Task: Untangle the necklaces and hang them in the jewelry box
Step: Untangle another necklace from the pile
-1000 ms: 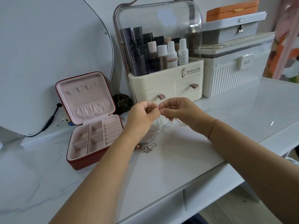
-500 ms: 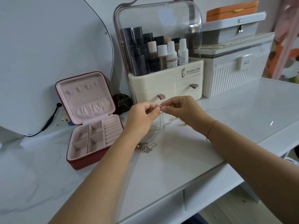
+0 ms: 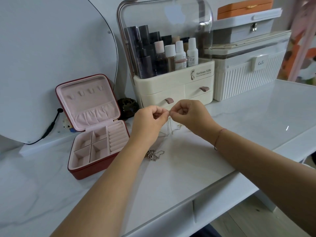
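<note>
Both hands are raised a little above the middle of the white table [image 3: 196,168], knuckles up and fingers curled in. The left hand [image 3: 150,120] and the right hand [image 3: 188,115] meet tip to tip. Each pinches the same spot of a thin necklace [image 3: 168,126] between thumb and forefinger, and the other fingers are tucked into the palms. Fine strands of that necklace hang down from the pinch, and their lower ends lie loose on the tabletop just under the hands. A thin cord bracelet [image 3: 218,139] sits round the right wrist.

A small heap of silver chain [image 3: 153,154] lies on the table nearer the front edge, just beside the left forearm, and neither hand touches it.

The jewelry box [image 3: 89,170] stands open toward the left side of the table, red outside and pink inside. Its lid [image 3: 87,103] leans back with a row of small hooks near its top and a gathered pocket below them. Nothing hangs on the hooks, and the compartments in the base show only their pink lining.

Along the back edge stands a cream cosmetics organiser [image 3: 172,89] with a clear hood and bottles inside. A ribbed white case [image 3: 246,82] is at its right, with more boxes stacked on top. A large rounded mirror [image 3: 51,57] leans at the back left corner, and a small dark round object [image 3: 128,106] sits between the jewelry box and the organiser.
</note>
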Tool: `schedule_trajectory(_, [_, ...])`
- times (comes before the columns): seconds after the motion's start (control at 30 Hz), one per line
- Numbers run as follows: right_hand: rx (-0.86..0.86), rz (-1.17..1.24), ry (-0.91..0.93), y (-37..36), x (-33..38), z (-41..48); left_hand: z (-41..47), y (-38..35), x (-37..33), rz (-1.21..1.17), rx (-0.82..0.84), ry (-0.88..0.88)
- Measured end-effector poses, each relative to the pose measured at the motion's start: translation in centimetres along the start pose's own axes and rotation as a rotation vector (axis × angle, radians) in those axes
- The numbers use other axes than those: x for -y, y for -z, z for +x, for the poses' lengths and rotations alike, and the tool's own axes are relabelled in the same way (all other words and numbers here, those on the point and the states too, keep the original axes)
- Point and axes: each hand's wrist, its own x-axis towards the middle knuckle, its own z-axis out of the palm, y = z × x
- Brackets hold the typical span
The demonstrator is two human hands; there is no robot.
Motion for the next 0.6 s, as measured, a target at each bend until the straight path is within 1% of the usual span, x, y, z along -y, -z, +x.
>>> schedule_trajectory(0.07, [0.02, 0.025, -0.005, -0.05, 0.23, -0.06, -0.08, -0.19, -0.18, -0.051, 0.017, 0.05])
schedule_trajectory(0.2, [0.103, 0.168, -0.05, 0.13, 0.59, -0.33, -0.1, -0.33, -0.35, -0.143, 0.109, 0.182])
schedule_trajectory(0.37, [0.17, 0.204, -0.086, 0.26, 0.76, -0.36, -0.17, -0.12, -0.41, -0.232, 0.21, 0.238])
schedule_trajectory(0.43, [0.21, 0.221, -0.094, 0.24, 0.75, -0.36, -0.11, -0.16, -0.39, -0.304, 0.227, 0.287])
schedule_trajectory(0.53, [0.263, 0.258, -0.079, 0.19, 0.67, -0.43, 0.12, -0.36, -0.45, -0.502, 0.214, 0.405])
schedule_trajectory(0.6, [0.26, 0.262, -0.075, 0.21, 0.62, -0.39, 0.24, -0.47, -0.5, -0.549, 0.201, 0.437])
